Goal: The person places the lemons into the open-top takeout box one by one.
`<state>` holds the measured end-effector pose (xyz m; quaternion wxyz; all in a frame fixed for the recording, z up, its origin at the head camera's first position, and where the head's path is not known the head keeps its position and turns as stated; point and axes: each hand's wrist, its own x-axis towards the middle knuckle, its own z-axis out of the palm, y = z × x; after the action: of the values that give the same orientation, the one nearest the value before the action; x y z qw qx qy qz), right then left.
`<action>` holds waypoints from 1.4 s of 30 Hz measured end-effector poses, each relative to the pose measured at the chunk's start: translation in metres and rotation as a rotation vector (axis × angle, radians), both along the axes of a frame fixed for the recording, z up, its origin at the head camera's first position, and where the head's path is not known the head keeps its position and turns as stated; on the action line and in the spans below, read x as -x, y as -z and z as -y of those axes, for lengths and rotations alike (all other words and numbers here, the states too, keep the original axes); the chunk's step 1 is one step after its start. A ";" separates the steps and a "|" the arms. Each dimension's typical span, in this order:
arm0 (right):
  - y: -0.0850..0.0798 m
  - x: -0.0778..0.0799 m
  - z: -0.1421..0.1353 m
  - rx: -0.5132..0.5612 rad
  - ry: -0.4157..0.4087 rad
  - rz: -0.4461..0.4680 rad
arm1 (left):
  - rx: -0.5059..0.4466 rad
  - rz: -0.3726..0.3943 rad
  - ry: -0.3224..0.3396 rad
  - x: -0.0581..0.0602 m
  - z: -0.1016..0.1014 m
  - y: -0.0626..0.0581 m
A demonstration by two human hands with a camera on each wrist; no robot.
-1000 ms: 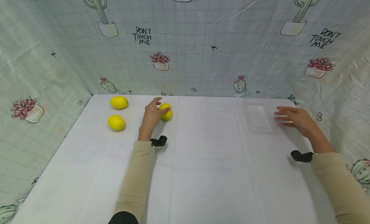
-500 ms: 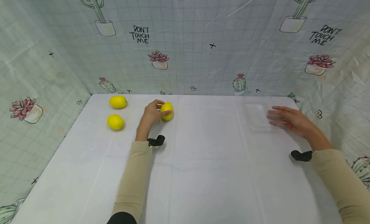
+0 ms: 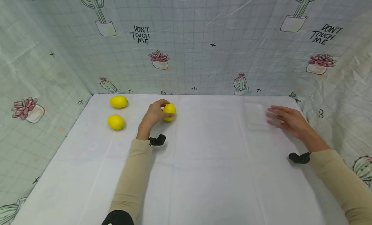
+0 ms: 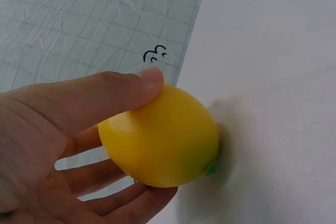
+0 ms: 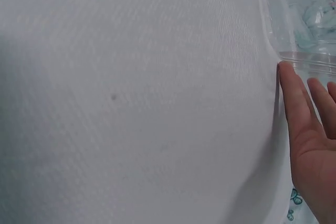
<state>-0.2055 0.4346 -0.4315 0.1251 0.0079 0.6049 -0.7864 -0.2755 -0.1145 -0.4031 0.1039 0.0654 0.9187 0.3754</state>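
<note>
A: Sleeves [image 3: 130,176] stretched over the white bench [image 3: 203,173], you work at arm's length. What is nearest your left hand [image 3: 154,113]?

B: A yellow lemon [image 3: 170,110], firmly in its grasp, held from both flanks probably because a round, smooth fruit could roll. Your thumb lies along one side, your curled fingers back the other, and the green tip [image 4: 211,169] points away from your palm. Whether the fruit clears the bench, you cannot tell from here.

A: And farther from that hand?

B: Two more lemons [image 3: 118,101] [image 3: 116,122] lie to its left, apart from it and from each other, likely set there for your left arm's easy reach.

A: Your right hand [image 3: 292,120], then?

B: Well off to the right of your left one. A clear container [image 3: 255,117] sits just left of its fingertips; perhaps you mean to steady something so light. The hand is unclenched, gripping nothing, fingers nearly straight and slightly parted; one tip seems to meet the container's edge.

A: Farthest off?

B: A cactus-print backdrop [image 3: 189,60], beyond your fingertips on either side.
</note>
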 end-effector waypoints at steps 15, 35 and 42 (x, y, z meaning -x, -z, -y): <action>0.002 0.000 0.010 -0.135 0.053 -0.034 | -0.118 -0.248 0.227 0.002 -0.061 -0.030; 0.007 -0.002 0.014 -0.080 0.028 -0.018 | -0.110 -0.366 0.512 0.013 -0.125 -0.035; 0.006 0.001 0.020 -0.108 0.060 -0.026 | -0.092 -0.397 0.549 0.018 -0.142 -0.035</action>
<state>-0.2061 0.4150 -0.4378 0.0930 0.0225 0.6474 -0.7562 -0.2939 0.0272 -0.3681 0.0170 0.3866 0.8513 0.3543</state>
